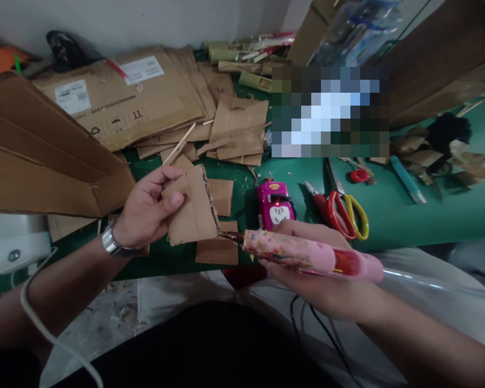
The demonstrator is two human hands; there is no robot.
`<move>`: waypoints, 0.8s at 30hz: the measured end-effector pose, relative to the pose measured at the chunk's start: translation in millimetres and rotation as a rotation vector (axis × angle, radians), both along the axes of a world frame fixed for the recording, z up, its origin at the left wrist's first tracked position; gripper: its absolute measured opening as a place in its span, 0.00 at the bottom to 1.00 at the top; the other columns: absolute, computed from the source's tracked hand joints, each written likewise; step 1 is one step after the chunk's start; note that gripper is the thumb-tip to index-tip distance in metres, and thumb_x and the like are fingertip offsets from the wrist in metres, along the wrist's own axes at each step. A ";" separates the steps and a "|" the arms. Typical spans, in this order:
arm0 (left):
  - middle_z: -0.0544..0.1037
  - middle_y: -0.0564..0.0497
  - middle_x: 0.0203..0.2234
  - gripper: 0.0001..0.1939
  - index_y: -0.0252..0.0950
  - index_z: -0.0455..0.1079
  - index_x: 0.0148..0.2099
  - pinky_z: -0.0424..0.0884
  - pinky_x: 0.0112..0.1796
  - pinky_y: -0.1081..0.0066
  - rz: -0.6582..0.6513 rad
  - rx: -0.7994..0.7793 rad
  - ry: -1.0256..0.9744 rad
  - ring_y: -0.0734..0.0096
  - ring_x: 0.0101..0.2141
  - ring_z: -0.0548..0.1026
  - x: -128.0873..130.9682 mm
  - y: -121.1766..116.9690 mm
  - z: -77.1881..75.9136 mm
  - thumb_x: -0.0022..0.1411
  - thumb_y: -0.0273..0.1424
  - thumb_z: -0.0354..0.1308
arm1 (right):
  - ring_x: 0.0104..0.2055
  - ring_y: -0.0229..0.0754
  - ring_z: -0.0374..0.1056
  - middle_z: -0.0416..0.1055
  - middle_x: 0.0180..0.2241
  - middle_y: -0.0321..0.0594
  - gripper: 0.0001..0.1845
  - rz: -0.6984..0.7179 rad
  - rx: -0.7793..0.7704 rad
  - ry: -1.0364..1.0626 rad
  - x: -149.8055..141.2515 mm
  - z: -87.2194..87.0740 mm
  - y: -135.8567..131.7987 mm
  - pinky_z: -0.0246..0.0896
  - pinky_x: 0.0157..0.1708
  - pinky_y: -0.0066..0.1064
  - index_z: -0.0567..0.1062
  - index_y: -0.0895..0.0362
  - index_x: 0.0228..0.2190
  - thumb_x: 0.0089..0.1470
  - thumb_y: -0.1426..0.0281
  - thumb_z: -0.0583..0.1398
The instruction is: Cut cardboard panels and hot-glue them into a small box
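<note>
My left hand, with a metal watch on the wrist, pinches a small piece of brown cardboard and holds it upright over the table's front edge. My right hand grips a pink glue gun with a clear glue stick trailing behind it. The gun's nozzle touches the lower right edge of the cardboard piece. Glue shows along that cut edge.
The green table carries flattened cardboard boxes, cardboard scraps, a pink toy car, red and yellow scissors, a teal knife and a white device. A black cord hangs below my right hand.
</note>
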State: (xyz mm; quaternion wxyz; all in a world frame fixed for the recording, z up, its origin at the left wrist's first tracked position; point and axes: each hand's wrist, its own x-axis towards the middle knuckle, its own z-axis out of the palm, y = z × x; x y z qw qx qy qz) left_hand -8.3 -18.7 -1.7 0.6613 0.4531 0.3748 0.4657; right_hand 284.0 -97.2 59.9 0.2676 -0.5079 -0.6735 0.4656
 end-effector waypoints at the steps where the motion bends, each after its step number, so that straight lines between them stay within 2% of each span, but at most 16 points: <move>1: 0.84 0.54 0.38 0.21 0.41 0.79 0.46 0.79 0.35 0.75 0.003 -0.011 -0.020 0.74 0.33 0.80 0.5 -0.2 0.3 0.55 0.41 0.82 | 0.21 0.35 0.64 0.71 0.22 0.30 0.10 0.003 0.013 -0.005 0.2 0.5 0.1 0.54 0.19 0.26 0.71 0.52 0.27 0.59 0.68 0.65; 6: 0.85 0.54 0.37 0.19 0.41 0.80 0.46 0.80 0.34 0.76 -0.023 -0.062 -0.089 0.74 0.32 0.81 4.3 0.5 2.2 0.57 0.40 0.81 | 0.24 0.36 0.67 0.73 0.26 0.32 0.09 0.030 0.097 0.073 2.0 -1.5 -0.4 0.58 0.22 0.29 0.73 0.53 0.31 0.61 0.68 0.67; 10: 0.83 0.56 0.34 0.20 0.42 0.81 0.44 0.79 0.31 0.77 0.024 -0.083 -0.084 0.75 0.28 0.78 5.7 1.5 3.7 0.54 0.43 0.82 | 0.27 0.37 0.69 0.73 0.29 0.33 0.07 0.045 0.121 0.184 0.1 -3.6 -0.8 0.63 0.26 0.31 0.74 0.53 0.33 0.61 0.71 0.67; 14: 0.82 0.57 0.32 0.18 0.43 0.82 0.44 0.78 0.29 0.78 0.015 -0.085 -0.106 0.78 0.26 0.76 6.4 1.3 4.4 0.55 0.42 0.82 | 0.34 0.42 0.75 0.78 0.34 0.38 0.05 -0.019 0.086 0.201 -0.5 -0.9 0.9 0.70 0.32 0.34 0.78 0.52 0.35 0.60 0.73 0.69; 17: 0.80 0.57 0.29 0.18 0.43 0.82 0.45 0.75 0.26 0.78 0.018 -0.084 -0.125 0.79 0.23 0.74 5.8 2.3 4.2 0.57 0.41 0.81 | 0.37 0.45 0.76 0.80 0.39 0.42 0.08 -0.061 -0.063 0.247 2.4 -3.2 0.5 0.73 0.35 0.35 0.81 0.51 0.43 0.61 0.70 0.69; 20: 0.80 0.57 0.27 0.19 0.42 0.81 0.46 0.73 0.22 0.78 0.035 -0.077 -0.124 0.78 0.22 0.74 4.9 4.6 3.8 0.57 0.41 0.81 | 0.27 0.40 0.67 0.71 0.29 0.36 0.11 -0.111 -0.361 0.540 5.1 -12.5 -2.1 0.65 0.24 0.31 0.79 0.52 0.44 0.60 0.66 0.69; 21: 0.80 0.57 0.27 0.19 0.42 0.81 0.45 0.73 0.22 0.79 0.042 -0.076 -0.127 0.78 0.22 0.74 4.9 5.3 3.5 0.56 0.41 0.81 | 0.27 0.40 0.66 0.70 0.29 0.35 0.14 -0.145 -0.441 0.640 5.5 -16.3 -3.0 0.64 0.24 0.31 0.78 0.52 0.44 0.57 0.65 0.70; 24: 0.82 0.56 0.29 0.20 0.41 0.81 0.44 0.76 0.24 0.79 0.072 -0.084 -0.137 0.77 0.24 0.76 6.1 6.8 2.3 0.55 0.41 0.82 | 0.36 0.45 0.72 0.73 0.35 0.40 0.24 -0.180 -0.514 0.797 4.9 -25.2 -4.8 0.73 0.34 0.38 0.78 0.52 0.49 0.50 0.67 0.74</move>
